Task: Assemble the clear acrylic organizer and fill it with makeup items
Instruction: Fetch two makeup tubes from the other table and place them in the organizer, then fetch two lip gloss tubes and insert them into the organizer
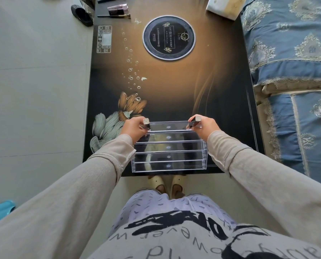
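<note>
Keep the clear acrylic organizer point(169, 148), assembled at the near edge of the dark table point(174, 86), from sliding while loading its back tier. Lower the upright lipstick point(147, 124), pinched in the left hand point(132, 128), straight down at the left end, and first straighten the tilted lipstick point(194, 122) gripped in the right hand point(206, 126) at the right end. Release gently only once both seem seated behind the lip.

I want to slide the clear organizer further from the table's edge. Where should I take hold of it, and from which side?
Probably its two flat end walls, the left hand from the left end, the right hand from the right: the organizer is wide and stepped, with thin front lips. Both hands hold lipsticks now; place those first.
</note>
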{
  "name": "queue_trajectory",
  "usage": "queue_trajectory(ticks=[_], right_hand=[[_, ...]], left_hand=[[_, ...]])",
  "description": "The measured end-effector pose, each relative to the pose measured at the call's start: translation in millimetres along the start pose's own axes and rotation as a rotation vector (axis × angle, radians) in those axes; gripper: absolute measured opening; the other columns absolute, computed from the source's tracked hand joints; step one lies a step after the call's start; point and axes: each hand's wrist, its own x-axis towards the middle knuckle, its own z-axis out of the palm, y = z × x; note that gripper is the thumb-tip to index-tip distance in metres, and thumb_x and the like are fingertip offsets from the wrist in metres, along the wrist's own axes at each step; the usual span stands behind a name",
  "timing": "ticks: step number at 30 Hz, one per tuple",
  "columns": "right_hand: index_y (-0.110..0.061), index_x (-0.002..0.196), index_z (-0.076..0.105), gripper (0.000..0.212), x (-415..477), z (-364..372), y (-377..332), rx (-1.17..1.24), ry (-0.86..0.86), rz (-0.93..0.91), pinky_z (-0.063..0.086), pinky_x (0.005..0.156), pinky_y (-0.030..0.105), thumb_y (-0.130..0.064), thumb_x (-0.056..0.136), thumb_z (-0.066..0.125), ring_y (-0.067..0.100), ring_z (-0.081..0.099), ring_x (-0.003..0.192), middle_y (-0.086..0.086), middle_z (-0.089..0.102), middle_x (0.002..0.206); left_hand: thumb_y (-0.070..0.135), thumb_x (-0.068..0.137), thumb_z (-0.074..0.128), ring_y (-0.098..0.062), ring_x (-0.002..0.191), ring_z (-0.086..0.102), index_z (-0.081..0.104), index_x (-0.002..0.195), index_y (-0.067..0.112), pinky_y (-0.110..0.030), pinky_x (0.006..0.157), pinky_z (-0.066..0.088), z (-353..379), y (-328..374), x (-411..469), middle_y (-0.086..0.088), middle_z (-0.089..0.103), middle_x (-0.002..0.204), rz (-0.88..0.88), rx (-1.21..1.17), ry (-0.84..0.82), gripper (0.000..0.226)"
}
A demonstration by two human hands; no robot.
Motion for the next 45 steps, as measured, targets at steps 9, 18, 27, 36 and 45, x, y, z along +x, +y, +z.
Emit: queue_trajectory(ticks=[9, 18, 27, 36, 45], right_hand=[[-0.007, 0.116, 0.058, 0.027, 2.0, -0.6, 2.9, -0.003, -0.009, 0.005, 0.042, 0.101, 0.034, -0.008, 0.09, 0.055, 0.033, 0.057, 0.11, 0.018, 0.063, 0.117], [-0.008, 0.121, 0.054, 0.037, -6.8, 3.5, 15.6, 0.042, 0.065, 0.034, 0.044, 0.099, 0.034, -0.004, 0.085, 0.062, 0.028, 0.057, 0.115, 0.013, 0.062, 0.121], [-0.006, 0.104, 0.065, 0.019, -67.0, 46.0, 85.2, 0.095, 0.018, 0.279, 0.044, 0.089, 0.025, -0.006, 0.087, 0.058, 0.026, 0.063, 0.101, 0.013, 0.069, 0.107], [0.0, 0.11, 0.061, 0.022, -93.7, 83.2, 119.8, 0.029, -0.246, 0.412, 0.043, 0.077, 0.026, -0.002, 0.09, 0.052, 0.018, 0.054, 0.086, 0.019, 0.066, 0.111], [0.002, 0.108, 0.063, 0.024, -60.0, 77.7, 118.4, -0.164, -0.412, 0.26, 0.047, 0.079, 0.031, 0.0, 0.087, 0.053, 0.022, 0.057, 0.082, 0.011, 0.061, 0.087]], left_hand=[[0.001, 0.083, 0.06, -0.028, 0.092, 0.066, 0.067, 0.1, 0.003, -0.025, 0.079, 0.047, -0.4, -1.7, 3.6, -0.016, 0.07, 0.1, 0.005, 0.003, -0.014, 0.018], [0.001, 0.079, 0.065, -0.014, 0.081, 0.057, 0.058, 0.115, 0.012, -0.023, 0.074, 0.044, 7.3, -13.1, -1.5, -0.008, 0.068, 0.106, -0.033, 0.029, 0.058, 0.039], [0.003, 0.083, 0.06, -0.022, 0.084, 0.062, 0.067, 0.097, 0.008, -0.029, 0.084, 0.05, 45.5, -87.9, -88.2, -0.011, 0.071, 0.097, -0.302, -0.045, -0.001, 0.016], [0.006, 0.087, 0.055, -0.021, 0.078, 0.057, 0.067, 0.101, 0.004, -0.028, 0.081, 0.048, 70.6, -137.4, -149.5, -0.018, 0.069, 0.099, -0.622, -0.103, -0.176, 0.019], [0.005, 0.083, 0.057, -0.019, 0.079, 0.053, 0.067, 0.093, 0.005, -0.029, 0.076, 0.047, 87.9, -113.2, -186.6, -0.008, 0.058, 0.081, -0.771, -0.461, 0.16, 0.015]])
